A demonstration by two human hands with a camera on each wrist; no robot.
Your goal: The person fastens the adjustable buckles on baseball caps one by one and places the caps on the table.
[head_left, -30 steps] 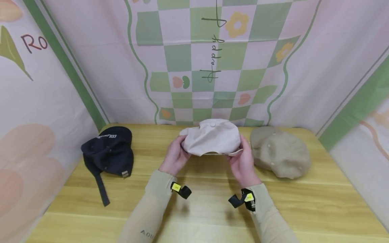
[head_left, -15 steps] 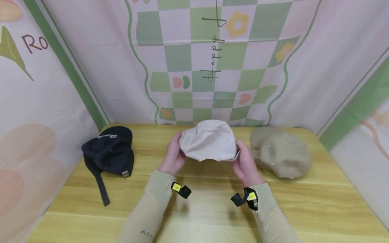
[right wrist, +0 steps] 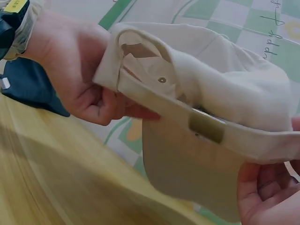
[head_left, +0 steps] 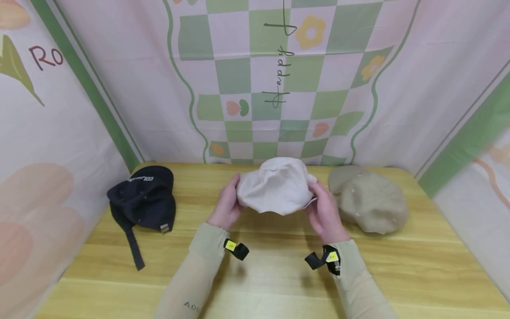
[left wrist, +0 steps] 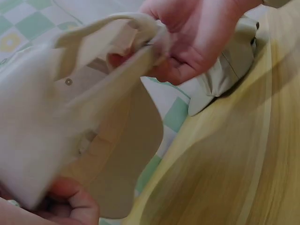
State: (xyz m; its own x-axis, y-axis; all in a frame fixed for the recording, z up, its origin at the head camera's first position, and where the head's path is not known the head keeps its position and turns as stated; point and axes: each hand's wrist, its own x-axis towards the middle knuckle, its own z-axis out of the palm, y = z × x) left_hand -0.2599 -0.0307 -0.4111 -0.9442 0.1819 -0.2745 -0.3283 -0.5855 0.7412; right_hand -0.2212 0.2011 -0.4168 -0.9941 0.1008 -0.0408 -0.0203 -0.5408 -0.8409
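Between both hands, an off-white baseball cap (head_left: 276,186) is held up over the table, crown side facing the head camera. My left hand (head_left: 228,204) grips its left edge; my right hand (head_left: 324,210) pinches the right edge near the back opening. In the right wrist view, the cap's back strap with a metal buckle (right wrist: 206,125) and the brim (right wrist: 187,164) hanging below it show. The left wrist view looks into the cap's inside, past the sweatband, with the brim (left wrist: 136,140) beneath. Some fingertips are hidden behind the fabric.
A black cap (head_left: 143,199) with white lettering and a dangling strap lies on the left of the wooden table (head_left: 275,283). On the right lies a khaki cap (head_left: 370,201), close to my right hand. A patterned curtain (head_left: 275,75) hangs behind the table.
The off-white cap has turned and tilted, so its lower edge sits a little lower and more crown shows. My right hand has shifted slightly, still holding the edge; the other caps have not moved.
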